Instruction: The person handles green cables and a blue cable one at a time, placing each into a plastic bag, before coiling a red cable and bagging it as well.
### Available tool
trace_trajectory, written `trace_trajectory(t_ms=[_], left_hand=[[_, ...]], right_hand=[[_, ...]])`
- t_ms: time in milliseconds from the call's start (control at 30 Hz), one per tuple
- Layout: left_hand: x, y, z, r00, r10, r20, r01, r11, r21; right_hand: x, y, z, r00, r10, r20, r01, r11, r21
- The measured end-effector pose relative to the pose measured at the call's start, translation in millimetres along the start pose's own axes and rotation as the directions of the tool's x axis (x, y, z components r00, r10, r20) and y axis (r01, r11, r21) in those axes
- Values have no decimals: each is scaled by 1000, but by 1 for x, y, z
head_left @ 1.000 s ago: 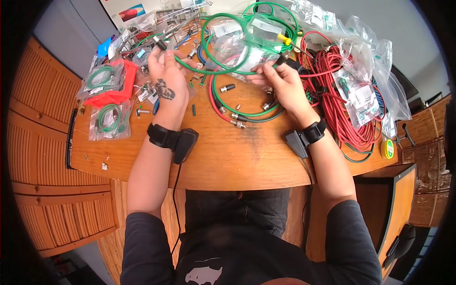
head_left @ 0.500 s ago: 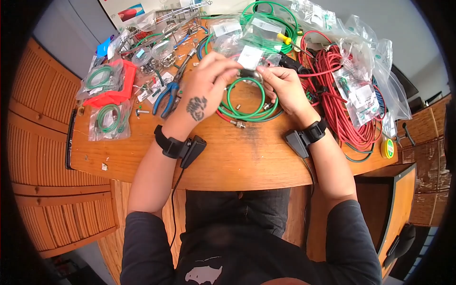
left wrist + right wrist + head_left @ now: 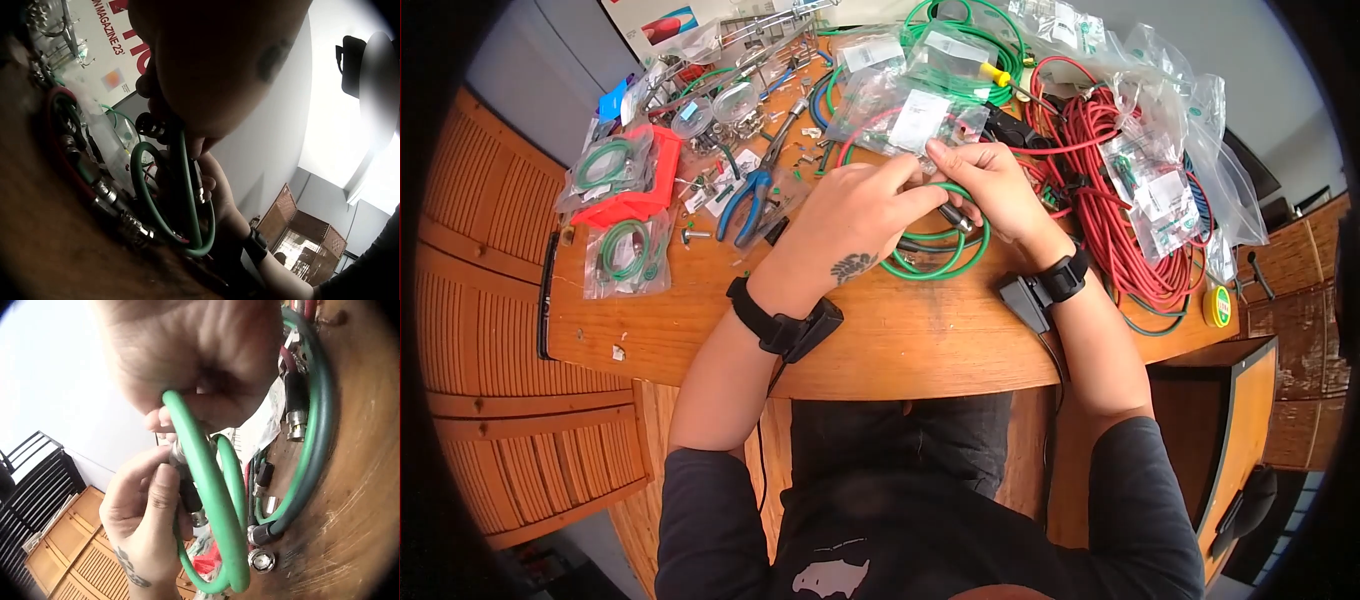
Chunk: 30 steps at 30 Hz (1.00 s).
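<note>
A green cable (image 3: pixel 211 487) with black-sleeved metal connectors is wound into loops between my two hands, over the middle of the desk. My left hand (image 3: pixel 865 205) pinches the cable near its connectors with thumb and fingers. From the other side, my right hand (image 3: pixel 1000 190) grips the loops, its fingers curled round them. One connector (image 3: pixel 955 218) sticks out below the fingers in the head view; another metal end (image 3: pixel 149 125) shows beside the left hand in the left wrist view. The fingertips of both hands nearly meet, and the part between them is partly hidden.
On the desk under the hands lie other cables with a connector (image 3: pixel 297 422). Blue-handled pliers (image 3: pixel 745 208) and a red bin (image 3: pixel 662 178) are to the left. A red cable coil (image 3: pixel 1115 225) fills the right side, with plastic bags (image 3: pixel 925 115) behind.
A second ago the hands were apart, each holding one end of the green cable. They have come together, the cable now looped, and the left hand has moved right and slightly down.
</note>
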State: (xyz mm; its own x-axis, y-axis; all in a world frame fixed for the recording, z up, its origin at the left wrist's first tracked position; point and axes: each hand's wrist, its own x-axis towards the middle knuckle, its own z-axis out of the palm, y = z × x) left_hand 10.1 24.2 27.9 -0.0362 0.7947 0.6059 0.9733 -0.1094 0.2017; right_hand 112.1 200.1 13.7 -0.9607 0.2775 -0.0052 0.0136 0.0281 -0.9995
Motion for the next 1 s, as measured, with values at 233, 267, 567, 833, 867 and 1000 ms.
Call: trace_trajectory(t_ms=[233, 267, 567, 833, 867, 1000], left_hand=[[-3, -18, 3, 987, -143, -72, 136, 986, -95], [-4, -19, 2, 986, -150, -68, 143, 985, -101], [1, -15, -2, 975, -185, -124, 159, 968, -195], [3, -26, -8, 785, -569, 243, 552, 466, -692], [4, -25, -9, 744, -625, 235, 552, 379, -742], [3, -33, -16, 661, -684, 309, 626, 275, -730]], right_hand=[[8, 10, -17, 993, 41, 114, -72, 956, 285], [8, 10, -20, 993, 39, 114, -71, 956, 284], [-1, 4, -21, 932, 54, 358, -109, 985, 134], [8, 10, -23, 963, 15, 268, -70, 978, 198], [7, 9, -21, 976, 0, 219, -45, 978, 202], [5, 6, -10, 998, 44, 44, -48, 995, 87]])
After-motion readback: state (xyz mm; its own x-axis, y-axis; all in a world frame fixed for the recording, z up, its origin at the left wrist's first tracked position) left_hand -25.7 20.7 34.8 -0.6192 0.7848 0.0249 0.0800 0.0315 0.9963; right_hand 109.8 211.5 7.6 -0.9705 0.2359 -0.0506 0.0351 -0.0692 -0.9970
